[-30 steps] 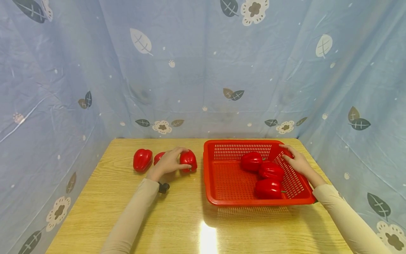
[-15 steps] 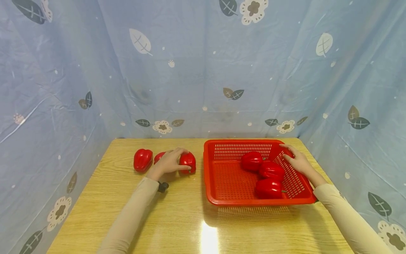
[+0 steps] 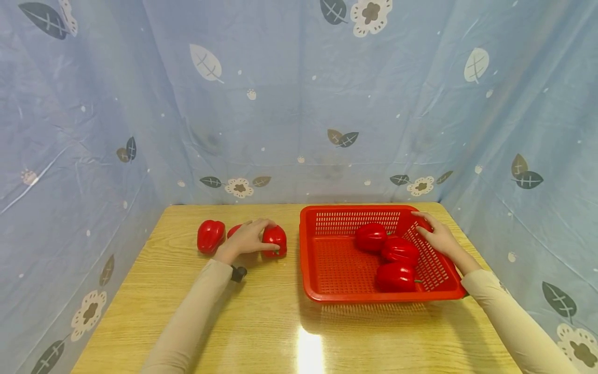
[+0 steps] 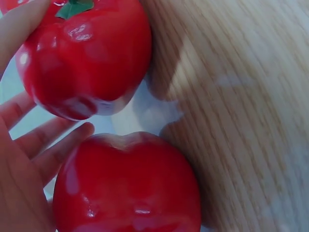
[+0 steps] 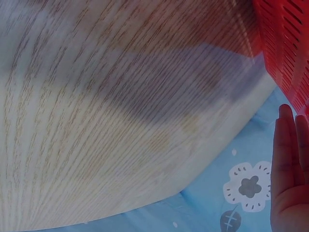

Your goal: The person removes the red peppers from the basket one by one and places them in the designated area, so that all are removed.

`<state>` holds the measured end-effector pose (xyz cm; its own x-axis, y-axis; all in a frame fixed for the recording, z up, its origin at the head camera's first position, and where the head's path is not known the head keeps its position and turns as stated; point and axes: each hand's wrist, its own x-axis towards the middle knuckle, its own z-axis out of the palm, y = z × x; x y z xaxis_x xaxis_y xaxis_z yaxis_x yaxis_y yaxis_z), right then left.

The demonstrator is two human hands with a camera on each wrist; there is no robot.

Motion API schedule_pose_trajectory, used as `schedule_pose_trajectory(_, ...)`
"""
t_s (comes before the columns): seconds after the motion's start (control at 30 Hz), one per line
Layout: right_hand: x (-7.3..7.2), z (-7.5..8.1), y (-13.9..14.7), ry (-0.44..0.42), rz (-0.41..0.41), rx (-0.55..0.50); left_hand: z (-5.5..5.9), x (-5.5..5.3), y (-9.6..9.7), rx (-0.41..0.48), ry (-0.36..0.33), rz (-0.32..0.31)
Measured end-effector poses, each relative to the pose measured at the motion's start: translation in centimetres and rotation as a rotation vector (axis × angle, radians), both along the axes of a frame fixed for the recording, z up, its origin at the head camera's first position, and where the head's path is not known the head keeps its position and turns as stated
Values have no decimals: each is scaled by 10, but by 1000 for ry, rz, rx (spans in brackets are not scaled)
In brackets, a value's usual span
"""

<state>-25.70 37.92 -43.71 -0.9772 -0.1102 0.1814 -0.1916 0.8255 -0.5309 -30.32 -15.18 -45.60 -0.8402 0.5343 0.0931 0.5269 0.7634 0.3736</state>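
My left hand (image 3: 247, 238) holds a glossy red bell pepper (image 3: 274, 240) on the table, left of the red basket (image 3: 374, 297). In the left wrist view the thumb lies over this pepper (image 4: 91, 53) near its green stem, with fingers along its far side. A second bell pepper (image 4: 130, 188) sits close by those fingers; in the head view my hand partly hides this pepper (image 3: 233, 230). My right hand (image 3: 441, 241) rests at the basket's right rim. Its fingers (image 5: 285, 145) are straight beside the basket wall in the right wrist view.
Three red bell peppers, one of them the middle pepper (image 3: 400, 252), lie in the basket's right half. Another bell pepper (image 3: 211, 236) stands at the table's far left. A blue patterned curtain (image 3: 299, 104) borders the wooden table (image 3: 261, 322) behind and at both sides.
The bell pepper at my left hand has shifted slightly left and towards me, together with the hand. My right hand and the basket stay where they were.
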Motion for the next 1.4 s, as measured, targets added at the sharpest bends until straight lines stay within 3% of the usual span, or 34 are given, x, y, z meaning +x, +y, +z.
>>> schedule_pose_trajectory(0.3,1,2,-2,4,3,6,5,-3,-1,10,2,-15)
schedule_pose_trajectory(0.6,-1,2,-1,9,13,4,18,-6,6,30,3,-12)
schedule_pose_trajectory(1.0,2,1,-2,18,6,-5,34,-18,28,48,94,-69)
schedule_pose_trajectory(1.4,1,3,0,6,10,5,59,-18,65,80,104,-156)
